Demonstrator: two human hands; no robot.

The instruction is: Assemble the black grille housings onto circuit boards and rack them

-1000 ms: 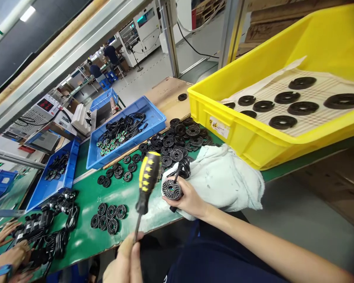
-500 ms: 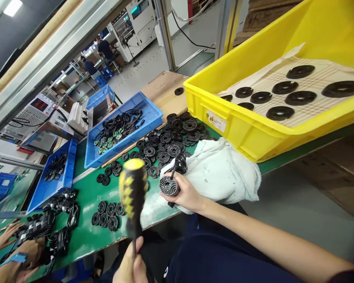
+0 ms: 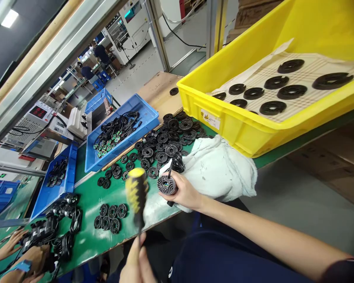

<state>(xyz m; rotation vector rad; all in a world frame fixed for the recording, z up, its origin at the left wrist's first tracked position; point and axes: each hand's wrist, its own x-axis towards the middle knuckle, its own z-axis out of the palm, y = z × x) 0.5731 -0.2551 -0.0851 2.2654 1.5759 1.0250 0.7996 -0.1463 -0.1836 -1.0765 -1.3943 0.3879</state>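
Observation:
My left hand grips a screwdriver by its shaft, so the yellow-and-black handle points up, blurred by motion. Left of a round black grooved part, the handle stands apart from it in the picture. My right hand is closed around that part, with its patterned face and centre hole turned towards me. A coiled black cable rises behind it. Beneath this hand lies a pale cloth. Several loose black grooved discs are grouped on the green table to the left.
A yellow bin with black discs on lined paper stands at right. Behind are a heap of black discs and a blue tray of cables and green boards. A co-worker's hands are among cables at lower left.
The screwdriver handle has come slightly down and towards the grooved part. My right hand keeps its hold on that part. The whole view has shifted a little.

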